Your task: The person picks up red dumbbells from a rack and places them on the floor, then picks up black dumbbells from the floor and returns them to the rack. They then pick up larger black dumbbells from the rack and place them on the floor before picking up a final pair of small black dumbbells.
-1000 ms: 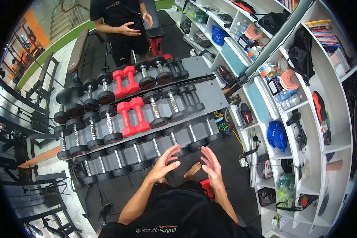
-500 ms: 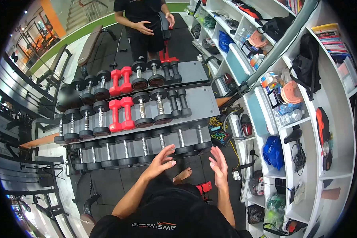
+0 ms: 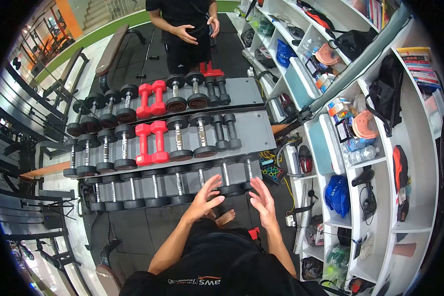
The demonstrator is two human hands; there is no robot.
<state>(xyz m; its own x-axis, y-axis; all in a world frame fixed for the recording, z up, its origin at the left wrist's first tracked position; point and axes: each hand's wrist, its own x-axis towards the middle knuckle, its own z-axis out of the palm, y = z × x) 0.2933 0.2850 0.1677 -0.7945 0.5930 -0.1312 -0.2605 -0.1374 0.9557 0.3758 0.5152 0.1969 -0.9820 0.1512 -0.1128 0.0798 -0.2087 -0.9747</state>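
My left hand (image 3: 204,201) is raised in front of my body, open, its fingers apart and bent a little, with nothing in it. A short way to the right, my right hand (image 3: 264,203) is held up too, open and holding nothing, its palm turned inward. Both hands show just in front of the lower row of black dumbbells (image 3: 179,183) on the grey rack (image 3: 251,129). On the upper tier lie two red dumbbells (image 3: 143,144), chrome-handled dumbbells (image 3: 178,139) and small black dumbbells (image 3: 219,132). Neither hand appears to touch a dumbbell.
Behind the rack, a mirror (image 3: 241,47) repeats the dumbbells and my body. White shelves (image 3: 409,226) on the right hold a blue bag (image 3: 337,196), plastic bottles (image 3: 362,154) and a black bag (image 3: 386,91). Gym machines (image 3: 29,207) stand left. My bare foot (image 3: 226,217) is on dark matting.
My hands have come closer together, the right one moving left and the left slightly right. Both stay open. The view has shifted slightly.
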